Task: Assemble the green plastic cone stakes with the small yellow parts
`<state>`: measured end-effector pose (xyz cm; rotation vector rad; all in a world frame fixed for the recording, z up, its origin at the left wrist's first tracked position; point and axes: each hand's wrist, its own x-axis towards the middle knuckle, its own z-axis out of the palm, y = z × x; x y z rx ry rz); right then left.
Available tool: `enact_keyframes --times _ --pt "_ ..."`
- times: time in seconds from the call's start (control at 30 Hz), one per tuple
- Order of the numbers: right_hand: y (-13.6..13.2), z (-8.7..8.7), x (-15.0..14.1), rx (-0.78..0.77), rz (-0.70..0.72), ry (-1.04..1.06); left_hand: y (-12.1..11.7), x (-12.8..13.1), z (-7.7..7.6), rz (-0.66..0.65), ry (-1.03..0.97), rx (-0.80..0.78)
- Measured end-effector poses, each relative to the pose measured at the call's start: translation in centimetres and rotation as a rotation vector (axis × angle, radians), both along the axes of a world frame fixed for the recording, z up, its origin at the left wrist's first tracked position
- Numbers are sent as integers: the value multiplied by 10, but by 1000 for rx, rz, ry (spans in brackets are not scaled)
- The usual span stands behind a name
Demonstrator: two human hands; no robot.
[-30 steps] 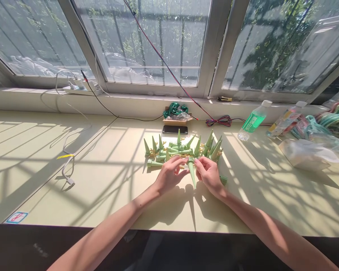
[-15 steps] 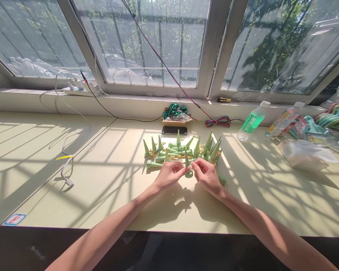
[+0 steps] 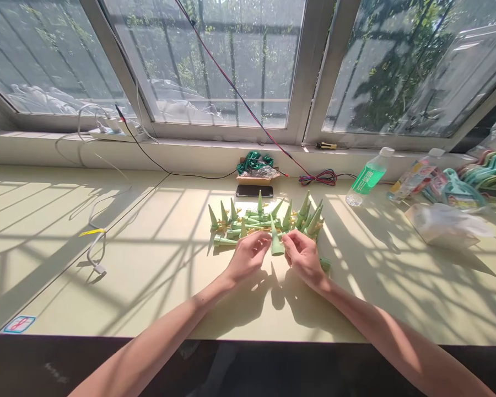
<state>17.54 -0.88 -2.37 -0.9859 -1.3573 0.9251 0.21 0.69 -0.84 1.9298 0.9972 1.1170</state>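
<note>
Between my two hands a pale green cone point(image 3: 276, 242) is held off the table, its point up and its wide end down. My left hand point(image 3: 250, 256) pinches at its left side with thumb and fingers. From the right, the fingertips of my right hand point(image 3: 303, 258) pinch at the cone's edge; the exact contact is hidden. Just beyond my hands lies a cluster of similar green cones point(image 3: 260, 205), some upright and some on their sides, with small brass-yellow parts among them. Another green piece point(image 3: 324, 264) shows partly behind my right wrist.
Behind the cones lies a black phone point(image 3: 254, 191) before a small box point(image 3: 256, 180) of green material. A green-labelled bottle point(image 3: 367, 179), a plastic bag point(image 3: 448, 226) and a coiled cable point(image 3: 320, 177) are to the right. A white cable point(image 3: 99, 248) lies left.
The cone has turned over between my fingers, from point down towards me to point up. My left fingers have shifted on it. The other cones have stayed put.
</note>
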Motion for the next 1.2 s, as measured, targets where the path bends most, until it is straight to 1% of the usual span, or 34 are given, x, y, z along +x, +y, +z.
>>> enact_keyframes --times 0.07,0.17,0.3,0.43,0.5,0.57,0.77,0.93,1.03,1.13,1.2 --pt "1 0 0 -21 -11 50 0 -1 -3 -6 54 145" --pt "4 1 1 -42 -6 75 1 -2 -7 -26 116 274" --pt "4 1 1 -59 2 43 3 -2 -11 -33 140 358" --pt "3 1 1 -44 12 21 3 -3 -11 -63 118 369" --pt "2 2 2 -26 20 9 2 -3 -8 -69 106 321" --pt "1 2 2 -6 23 -8 0 -2 -5 -77 80 233" --pt "0 5 3 43 37 -70 -2 0 5 -118 -76 -130" --pt "-1 5 4 66 42 -93 -4 2 13 -155 -131 -412" --pt "-2 4 4 85 40 -113 -5 2 15 -195 -184 -513" --pt "-2 3 4 101 42 -134 -4 2 12 -238 -250 -585" --pt "-2 2 4 104 40 -134 -4 3 10 -254 -256 -610"
